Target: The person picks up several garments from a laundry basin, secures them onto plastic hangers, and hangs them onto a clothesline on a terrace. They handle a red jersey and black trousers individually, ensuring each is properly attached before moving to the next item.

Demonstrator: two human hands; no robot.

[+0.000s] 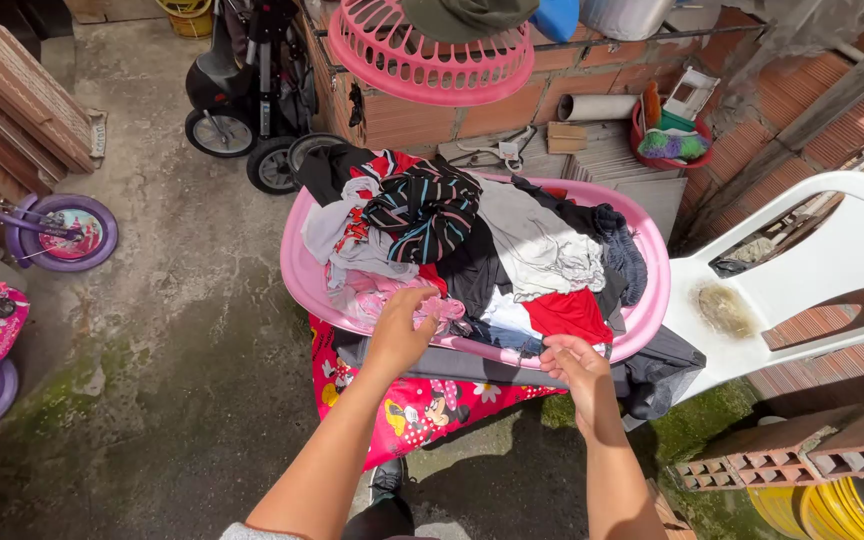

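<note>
Pink laundry tub (652,300), frame centre, heaped with clothes. Left hand (399,332) pinching pink garment (382,292); right hand (574,365) clutching dark cloth (512,340) at tub's near rim.

Harsh sunlight, hard shadows on ground, white chair (832,270) glaring; sharp focus, edges bowed.

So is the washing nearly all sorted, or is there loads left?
Loads left. The oval pink plastic tub is heaped with clothes, like the striped dark top and grey-white garment, and none look laid out apart from it. In hand now: the left hand touches a pale pink garment, and the right hand is at the tub's near rim by a red cloth.
</note>
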